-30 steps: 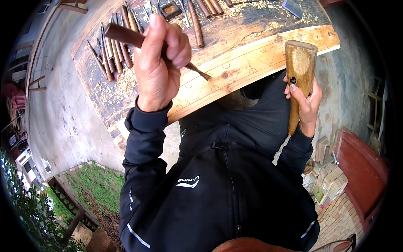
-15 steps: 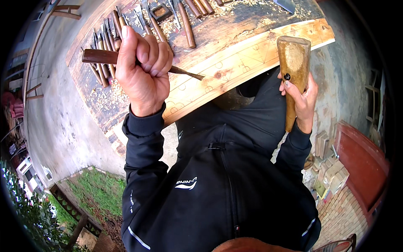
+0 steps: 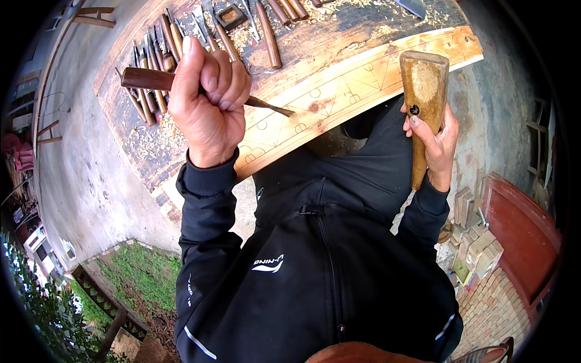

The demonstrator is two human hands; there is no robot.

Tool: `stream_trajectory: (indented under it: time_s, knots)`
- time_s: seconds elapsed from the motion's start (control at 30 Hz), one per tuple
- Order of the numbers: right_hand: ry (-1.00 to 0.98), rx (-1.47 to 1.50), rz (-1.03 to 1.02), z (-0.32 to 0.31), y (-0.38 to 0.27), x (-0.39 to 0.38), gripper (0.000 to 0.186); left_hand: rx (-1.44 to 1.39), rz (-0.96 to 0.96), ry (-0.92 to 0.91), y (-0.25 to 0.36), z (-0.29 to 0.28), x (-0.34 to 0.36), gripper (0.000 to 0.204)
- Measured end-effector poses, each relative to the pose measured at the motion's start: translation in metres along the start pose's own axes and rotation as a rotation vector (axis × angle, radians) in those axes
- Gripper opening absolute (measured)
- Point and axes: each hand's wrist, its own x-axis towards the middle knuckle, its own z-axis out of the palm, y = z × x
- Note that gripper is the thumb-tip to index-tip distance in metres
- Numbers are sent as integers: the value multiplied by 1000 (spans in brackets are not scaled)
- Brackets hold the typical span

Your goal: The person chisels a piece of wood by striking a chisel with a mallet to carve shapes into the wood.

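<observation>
My left hand (image 3: 209, 106) is closed around a gouge (image 3: 145, 79) with a dark wooden handle; its steel tip rests at or just over a pale plank (image 3: 375, 72) marked with pencilled lines and shapes, and I cannot tell if it touches. My right hand (image 3: 442, 145) grips the handle of a wooden mallet (image 3: 423, 81), held upright beside the plank's right portion, its worn pale face toward me. The plank lies along the near edge of a weathered bench (image 3: 127, 142) strewn with shavings.
Several carving tools (image 3: 268, 42) with wooden handles lie along the bench's back, around a small dark box (image 3: 233, 18). A grey blade (image 3: 411, 7) is at back right. My legs are under the plank. Bricks (image 3: 481, 248) and a red panel (image 3: 514, 236) stand at lower right.
Compared with a second ago, my left hand has shifted left and the gouge lies flatter. The whole view has shifted slightly. Little differs from half a second ago.
</observation>
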Motion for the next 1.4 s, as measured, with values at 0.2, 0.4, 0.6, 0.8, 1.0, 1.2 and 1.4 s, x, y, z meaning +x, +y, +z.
stream_trajectory:
  time_s: [0.2, 0.4, 0.6, 0.8, 1.0, 1.2, 1.4]
  knots:
    - [4, 6, 9, 0, 0, 0, 35, 9, -36, -43, -1, 0, 1, 51]
    - [4, -5, 8, 1, -1, 0, 35, 101, 29, -51, -9, 8, 8, 50]
    - [-3, -26, 8, 0, 1, 0, 36, 308, 42, -55, -17, 36, 7, 49]
    - [5, -24, 15, 1, -1, -1, 35, 290, 62, -111, -18, 32, 1, 50]
    - [-11, -111, 48, 5, -11, 2, 36, 336, 80, -116, -18, 37, -3, 50]
    - [-7, -539, -359, 28, -57, 20, 55, 398, 113, -131, -26, 42, -7, 49]
    - [147, -617, -693, 44, -132, 35, 52, 412, 102, -157, -27, 42, -14, 50]
